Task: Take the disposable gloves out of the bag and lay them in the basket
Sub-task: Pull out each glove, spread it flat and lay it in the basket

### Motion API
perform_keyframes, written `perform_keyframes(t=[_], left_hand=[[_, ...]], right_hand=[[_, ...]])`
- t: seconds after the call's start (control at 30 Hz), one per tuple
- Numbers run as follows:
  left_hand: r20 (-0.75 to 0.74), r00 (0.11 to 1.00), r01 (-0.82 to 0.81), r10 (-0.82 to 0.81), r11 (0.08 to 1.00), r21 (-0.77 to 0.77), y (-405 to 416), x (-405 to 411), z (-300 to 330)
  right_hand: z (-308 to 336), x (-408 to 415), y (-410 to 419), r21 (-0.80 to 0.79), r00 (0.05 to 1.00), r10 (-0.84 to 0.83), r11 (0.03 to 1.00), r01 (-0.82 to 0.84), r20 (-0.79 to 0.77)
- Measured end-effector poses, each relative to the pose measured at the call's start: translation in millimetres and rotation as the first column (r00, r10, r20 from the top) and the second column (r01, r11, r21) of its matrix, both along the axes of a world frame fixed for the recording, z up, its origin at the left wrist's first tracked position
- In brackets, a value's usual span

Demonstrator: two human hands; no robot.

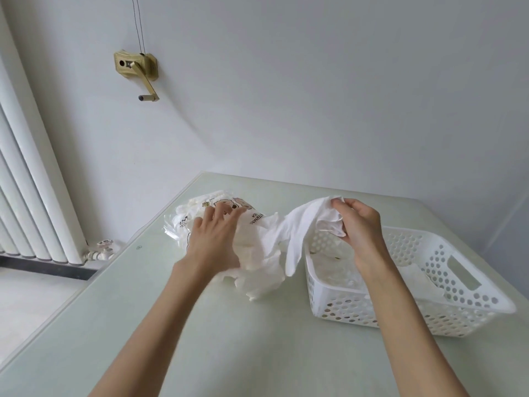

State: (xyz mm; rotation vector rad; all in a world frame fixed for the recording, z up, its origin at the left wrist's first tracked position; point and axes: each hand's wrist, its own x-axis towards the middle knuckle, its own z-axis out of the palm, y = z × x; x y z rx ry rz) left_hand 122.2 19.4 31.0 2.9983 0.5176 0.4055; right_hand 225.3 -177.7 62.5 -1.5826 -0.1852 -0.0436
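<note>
left hand flat, fingers spread, right hand grip pinched

1. We press our left hand, fingers straight, on the printed plastic bag of gloves lying on the pale table.
2. Our right hand pinches a white disposable glove, its fingers hanging over the rim of the white perforated basket.
3. More white gloves lie inside the basket.

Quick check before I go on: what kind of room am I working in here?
Probably a home utility or balcony room: a white column radiator by the floor, a wall-mounted hand crank with cords, and a plain pale table.
</note>
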Motion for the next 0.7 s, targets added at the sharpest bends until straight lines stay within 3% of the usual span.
perform_keyframes(t=[0.03, 0.1, 0.13, 0.17, 0.2, 0.27, 0.4, 0.47, 0.5, 0.57, 0.63, 0.7], left_hand=[[-0.022, 0.999, 0.04, -0.043, 0.994, -0.105, 0.2, -6.3, 10.6], [0.18, 0.98, 0.132, -0.084, 0.953, -0.274, -3.6, -19.6, 27.8], [0.305, 0.948, 0.184, -0.09, 0.937, -0.296, -10.4, -26.9, 32.5], [0.34, 0.931, 0.228, -0.129, 0.935, -0.27, -20.6, -33.6, 36.0], [0.271, 0.939, 0.275, -0.212, 0.936, -0.218, -31.5, -38.5, 36.3], [-0.003, 0.932, 0.362, -0.363, 0.93, -0.055, -47.0, -38.7, 26.3], [-0.295, 0.935, 0.289, -0.194, 0.901, 0.325, -31.0, -17.1, 4.9], [-0.396, 0.9, 0.329, -0.181, 0.879, 0.344, -29.6, -12.7, 5.6], [-0.424, 0.882, 0.343, -0.208, 0.899, 0.274, -29.4, -12.8, 12.0], [-0.338, 0.9, 0.282, -0.276, 0.959, -0.031, -30.0, -17.3, 36.3], [-0.035, 0.952, 0.287, -0.305, 0.923, -0.255, -35.4, -20.2, 66.7], [0.194, 0.93, 0.364, -0.311, 0.851, -0.38, -50.2, -18.0, 90.0]], right_hand=[[-1.5, -1.4, -1.3, 0.002, 1.0, 0.012, 1.0, -0.012, -0.01], [-3.1, -1.5, -0.7, 0.006, 1.0, 0.02, 1.0, -0.02, -0.022], [-2.4, -1.9, -1.0, 0.014, 0.999, 0.017, 1.0, -0.017, -0.029], [-0.9, -1.8, -1.2, 0.023, 0.999, 0.008, 1.0, -0.007, -0.035], [1.8, -1.7, -2.1, 0.035, 0.999, -0.007, 0.999, 0.008, -0.037], [10.1, -2.6, -4.6, 0.062, 0.999, -0.028, 0.998, 0.029, -0.029], [27.0, -5.4, -13.9, 0.061, 0.998, -0.046, 0.997, 0.044, 0.033], [33.5, -7.1, -23.5, 0.023, 0.995, -0.061, 0.998, 0.06, 0.074], [36.6, -8.1, -28.2, -0.012, 0.994, -0.055, 0.998, 0.057, 0.09], [41.7, -11.6, -37.1, -0.116, 0.993, -0.001, 0.993, 0.014, 0.115], [45.5, -18.3, -42.7, -0.235, 0.986, 0.088, 0.971, -0.054, 0.14], [49.0, -25.9, -43.2, -0.356, 0.971, 0.169, 0.929, -0.098, 0.172]])
